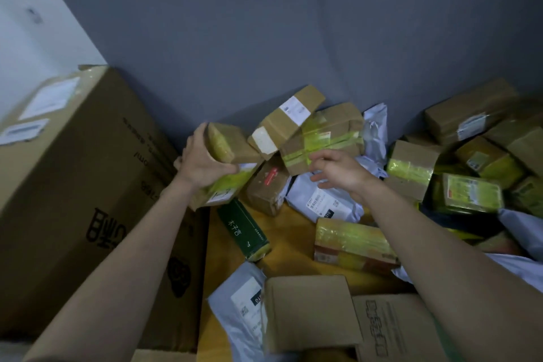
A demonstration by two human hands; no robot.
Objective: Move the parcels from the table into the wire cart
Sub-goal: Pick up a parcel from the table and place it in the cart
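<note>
My left hand (202,160) grips a small brown box wrapped in yellowish tape (232,142), held above a pile of parcels on the yellow table (289,239). My right hand (342,169) hovers with loosely spread fingers at the corner of a taped cardboard box (326,137), over a white mailer bag (323,200). Under my left hand lies another taped box (226,188). The wire cart is not in view.
A big cardboard carton (82,185) stands at the left against the grey wall (264,38). Several more boxes and white bags crowd the right side (470,185). A green slim box (244,229) and an open flat carton (311,311) lie nearer me.
</note>
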